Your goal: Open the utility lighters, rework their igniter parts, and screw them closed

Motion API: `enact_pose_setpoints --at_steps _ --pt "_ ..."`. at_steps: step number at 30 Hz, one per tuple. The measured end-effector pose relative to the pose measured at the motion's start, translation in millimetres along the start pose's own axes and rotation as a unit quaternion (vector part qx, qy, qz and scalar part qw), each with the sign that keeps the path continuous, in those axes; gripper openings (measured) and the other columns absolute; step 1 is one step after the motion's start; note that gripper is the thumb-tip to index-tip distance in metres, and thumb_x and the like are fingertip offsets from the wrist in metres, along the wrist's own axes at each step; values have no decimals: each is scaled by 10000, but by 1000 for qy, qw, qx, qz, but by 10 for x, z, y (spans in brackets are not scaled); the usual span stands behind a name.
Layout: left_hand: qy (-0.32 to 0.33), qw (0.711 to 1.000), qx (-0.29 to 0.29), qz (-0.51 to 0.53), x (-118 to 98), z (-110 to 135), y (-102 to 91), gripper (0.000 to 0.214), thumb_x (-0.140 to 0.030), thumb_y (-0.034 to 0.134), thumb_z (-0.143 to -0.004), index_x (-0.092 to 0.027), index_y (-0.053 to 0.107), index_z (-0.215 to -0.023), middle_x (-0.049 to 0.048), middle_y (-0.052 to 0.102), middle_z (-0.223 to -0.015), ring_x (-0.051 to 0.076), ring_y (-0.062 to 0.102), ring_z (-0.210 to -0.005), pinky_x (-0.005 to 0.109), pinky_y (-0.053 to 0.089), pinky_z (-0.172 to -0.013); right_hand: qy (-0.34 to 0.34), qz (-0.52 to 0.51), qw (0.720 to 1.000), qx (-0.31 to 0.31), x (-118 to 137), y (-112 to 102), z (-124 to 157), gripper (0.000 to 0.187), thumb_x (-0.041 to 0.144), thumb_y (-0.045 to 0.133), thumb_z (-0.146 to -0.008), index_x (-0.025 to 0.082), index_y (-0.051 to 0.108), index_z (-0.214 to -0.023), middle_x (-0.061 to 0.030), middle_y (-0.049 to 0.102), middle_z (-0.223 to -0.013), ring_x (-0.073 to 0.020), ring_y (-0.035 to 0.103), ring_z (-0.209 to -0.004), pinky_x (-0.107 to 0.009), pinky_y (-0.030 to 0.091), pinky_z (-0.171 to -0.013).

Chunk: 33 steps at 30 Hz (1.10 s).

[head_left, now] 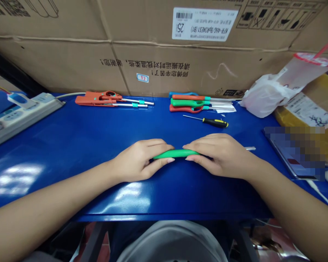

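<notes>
- green tool handle [168, 154]: both ends hidden inside left hand [142, 160] and right hand [218, 154]
- metal shaft [250, 148]: only the tip shows past the right hand
- flat device [295, 153]: screen pixelated, unreadable
- power strip [24, 116]: cut off by left edge
- cardboard carton [71, 65]: cut off at top
- grey object [172, 243] below bench [71, 134]: cut off by bottom edge, can't tell what

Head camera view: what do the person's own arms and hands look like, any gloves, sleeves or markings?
The left hand and right hand are bare, without gloves. The left forearm and right forearm have no sleeves, and no watch, ring or marking shows.
</notes>
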<state>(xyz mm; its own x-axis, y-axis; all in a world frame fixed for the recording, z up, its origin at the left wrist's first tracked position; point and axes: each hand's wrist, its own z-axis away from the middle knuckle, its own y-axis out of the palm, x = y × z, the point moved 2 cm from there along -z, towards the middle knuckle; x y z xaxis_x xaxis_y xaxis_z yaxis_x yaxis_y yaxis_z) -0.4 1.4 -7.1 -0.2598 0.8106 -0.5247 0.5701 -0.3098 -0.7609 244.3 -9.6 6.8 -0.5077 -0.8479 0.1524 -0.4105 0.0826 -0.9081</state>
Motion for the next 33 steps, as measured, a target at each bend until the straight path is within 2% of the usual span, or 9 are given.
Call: enact_pose_setpoints --at_steps 5,11,15,17,20,25,29,33 --pt "31 999 -4 -37 124 35 -111 271 -227 560 -1035 -135 640 -1277 126 745 -1112 199 716 -976 300 578 -893 9 41 998 40 -145 -74 38 240 301 594 -1017 179 768 -1128 -69 828 -1004 -221 769 -827 -345 567 -752" --pt "25 995 17 -99 116 19 -158 266 -244 550 -1026 -116 663 -1231 124 753 -1078 202 734 -929 293 593 -841 -8 89 996 23 -93 -41 40 256 288 551 -1043 154 768 -1020 -60 823 -890 -183 710 -648 -328 495 -655" --pt "44 977 5 -210 35 12 -103 270 -300 561 -1037 -131 669 -1217 101 770 -1077 215 745 -916 309 596 -807 -4 89 995 35 -21 23 11 269 325 532 -1061 164 746 -1085 -52 819 -916 -184 727 -706 -332 493 -699" --pt "45 971 -3 -234 22 15 -82 260 -306 538 -1056 -136 668 -1203 89 775 -1071 209 746 -915 308 597 -807 7 85 996 40 -26 37 1 271 347 539 -1059 169 740 -1098 -60 820 -963 -197 746 -785 -331 502 -734" --pt "26 977 -3 -211 35 17 -70 261 -296 504 -1072 -135 662 -1205 95 769 -1082 202 744 -938 303 598 -829 24 82 995 48 -58 35 -4 261 347 544 -1053 174 738 -1047 -64 815 -982 -207 750 -839 -325 503 -753" --pt "-8 990 -8 -138 44 3 -49 241 -280 522 -1066 -129 677 -1174 88 757 -1019 182 728 -883 275 580 -783 30 112 992 57 -61 39 -8 311 295 514 -1058 168 714 -856 -49 773 -788 -188 712 -701 -321 444 -661" --pt "-32 992 -18 -118 44 11 -37 243 -291 535 -1060 -146 692 -1177 85 755 -1037 181 722 -905 273 569 -802 12 125 992 27 -70 56 -7 290 282 524 -1056 160 744 -910 -70 807 -855 -176 716 -695 -318 433 -648" --pt "-76 992 -31 -90 71 12 -85 348 -388 601 -1025 -157 682 -1273 96 746 -1091 196 718 -952 294 560 -857 3 148 988 -33 -174 14 26 207 252 578 -1026 157 762 -1032 -75 830 -966 -197 763 -798 -318 508 -723"
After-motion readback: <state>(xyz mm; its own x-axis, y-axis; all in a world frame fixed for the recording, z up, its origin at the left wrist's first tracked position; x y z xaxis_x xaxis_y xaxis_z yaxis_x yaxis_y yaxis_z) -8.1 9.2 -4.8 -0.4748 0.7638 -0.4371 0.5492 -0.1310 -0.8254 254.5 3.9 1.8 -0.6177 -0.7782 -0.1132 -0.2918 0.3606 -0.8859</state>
